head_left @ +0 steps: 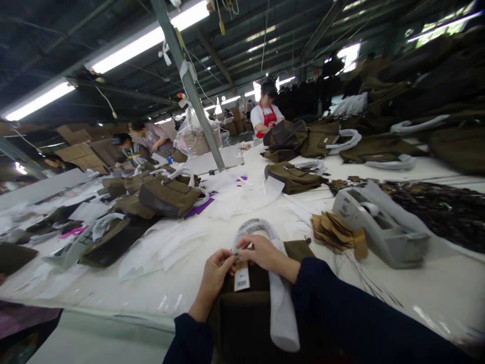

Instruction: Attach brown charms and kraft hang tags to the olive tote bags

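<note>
From here my left hand (216,273) and right hand (261,251) meet at the tag (241,280) on the bag (246,309), can't tell if either's pinching, but it's probably light, bendy card, so I'd take its edges.

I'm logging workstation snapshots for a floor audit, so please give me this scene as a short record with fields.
Left hand: fingertips at the top of the barcode tag; exact grip unclear
Right hand: fingers bent close above the tag; exact grip unclear
Item in front: dark olive bag, handle in white wrapping
Right of bag: brown cards, grey tape dispenser
Left of bag: white sheets, more bags
Across table: person in red apron
</note>
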`<action>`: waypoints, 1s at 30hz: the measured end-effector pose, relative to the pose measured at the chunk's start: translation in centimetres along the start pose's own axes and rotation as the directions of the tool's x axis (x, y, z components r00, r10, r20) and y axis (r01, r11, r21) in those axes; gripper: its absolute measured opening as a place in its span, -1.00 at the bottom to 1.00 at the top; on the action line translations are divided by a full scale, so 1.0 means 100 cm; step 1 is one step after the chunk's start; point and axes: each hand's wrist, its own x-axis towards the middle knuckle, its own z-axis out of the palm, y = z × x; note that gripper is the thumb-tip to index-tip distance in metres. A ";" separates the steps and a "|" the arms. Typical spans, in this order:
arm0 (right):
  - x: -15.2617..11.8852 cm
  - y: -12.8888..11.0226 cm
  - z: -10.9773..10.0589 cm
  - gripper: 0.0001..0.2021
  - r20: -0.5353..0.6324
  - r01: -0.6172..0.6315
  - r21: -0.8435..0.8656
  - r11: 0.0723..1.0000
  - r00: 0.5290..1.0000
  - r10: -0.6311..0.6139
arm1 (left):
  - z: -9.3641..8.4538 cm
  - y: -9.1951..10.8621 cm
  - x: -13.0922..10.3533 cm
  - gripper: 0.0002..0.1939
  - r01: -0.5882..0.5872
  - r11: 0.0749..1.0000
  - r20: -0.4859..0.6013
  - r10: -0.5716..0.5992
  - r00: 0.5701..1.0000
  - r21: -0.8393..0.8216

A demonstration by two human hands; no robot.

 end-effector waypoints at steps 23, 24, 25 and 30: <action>-0.044 0.017 -0.091 -0.69 -0.115 -0.160 -0.261 0.952 0.984 0.134 | 0.000 0.036 -0.091 -0.92 -0.276 0.716 0.208 0.184 0.961 0.641; -0.049 0.014 -0.094 -0.67 -0.135 -0.157 -0.201 0.967 0.982 0.132 | -0.004 0.043 -0.086 -0.92 -0.299 0.696 0.229 0.194 0.954 0.653; -0.055 0.010 -0.095 -0.65 -0.158 -0.152 -0.127 0.980 0.979 0.131 | -0.009 0.048 -0.079 -0.91 -0.325 0.670 0.248 0.212 0.945 0.668; -0.095 -0.025 -0.081 -0.74 -0.236 -0.005 0.160 0.987 0.971 0.043 | -0.036 0.063 -0.031 -0.82 -0.428 0.585 0.281 0.328 0.902 0.689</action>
